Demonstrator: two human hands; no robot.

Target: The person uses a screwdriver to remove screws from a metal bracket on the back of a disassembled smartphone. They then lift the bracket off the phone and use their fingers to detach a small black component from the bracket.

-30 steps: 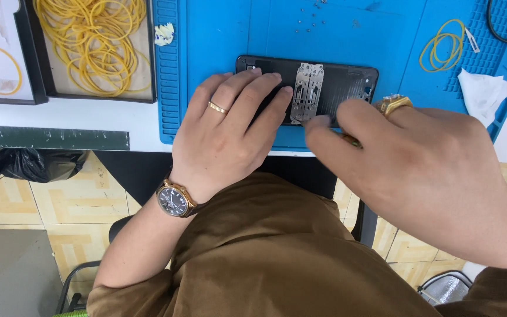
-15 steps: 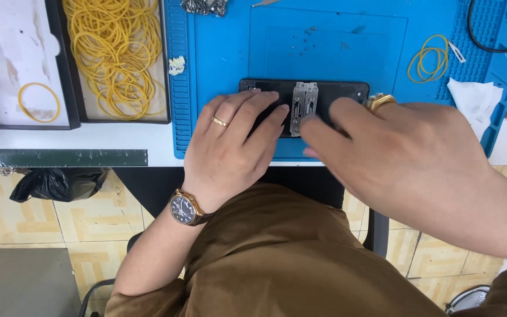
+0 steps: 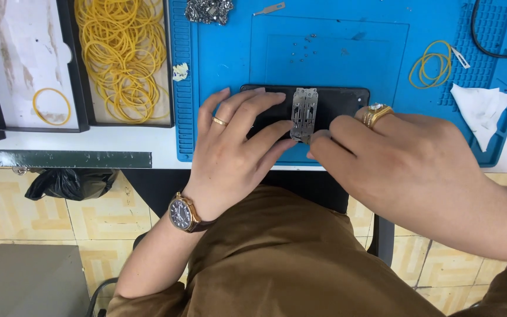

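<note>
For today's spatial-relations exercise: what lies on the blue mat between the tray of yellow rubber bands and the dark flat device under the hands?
In the head view, only a small crumpled whitish scrap lies between the tray of rubber bands and the dark device; the rest is bare blue mat.

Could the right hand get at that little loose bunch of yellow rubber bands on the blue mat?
Probably yes: the rubber bands lie uncovered on the blue mat, just beyond the right hand, with nothing between.
</note>
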